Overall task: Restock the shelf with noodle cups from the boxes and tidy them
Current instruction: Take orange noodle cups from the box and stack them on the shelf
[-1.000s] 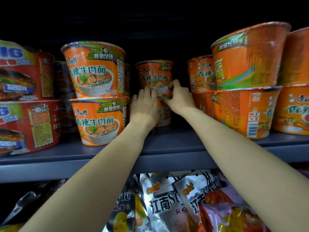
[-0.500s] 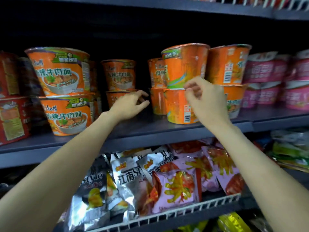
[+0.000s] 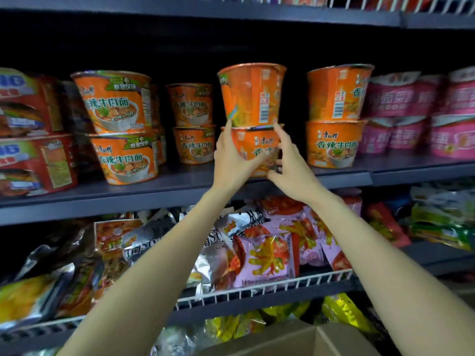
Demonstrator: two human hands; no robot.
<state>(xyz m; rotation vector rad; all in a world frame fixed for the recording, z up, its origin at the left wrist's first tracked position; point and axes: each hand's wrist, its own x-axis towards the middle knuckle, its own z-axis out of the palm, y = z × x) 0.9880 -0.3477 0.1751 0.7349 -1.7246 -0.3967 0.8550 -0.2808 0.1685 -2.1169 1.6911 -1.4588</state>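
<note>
Orange noodle cups stand two high along the grey shelf [image 3: 180,194]. In the middle, a lower orange cup [image 3: 253,147] carries an upper orange cup [image 3: 253,96] whose barcode side faces me. My left hand [image 3: 231,160] grips the lower cup's left side, its fingertips reaching the seam between the two cups. My right hand [image 3: 290,163] grips the same cup's right side, fingers spread and curved around it. More orange stacks stand to the left [image 3: 115,104], further back [image 3: 191,124] and to the right [image 3: 336,116].
Red noodle bowls [image 3: 28,140] fill the shelf's left end and pink cups [image 3: 421,116] its right end. Snack bags [image 3: 262,258] lie in the wire-fronted shelf below. An open cardboard box [image 3: 295,340] sits at the bottom edge. Another shelf [image 3: 205,11] runs overhead.
I have stepped back from the shelf. Both hands left the rear middle stack, swung right and closed around the lower cup of the front stack, which now stands further left of its neighbour.
</note>
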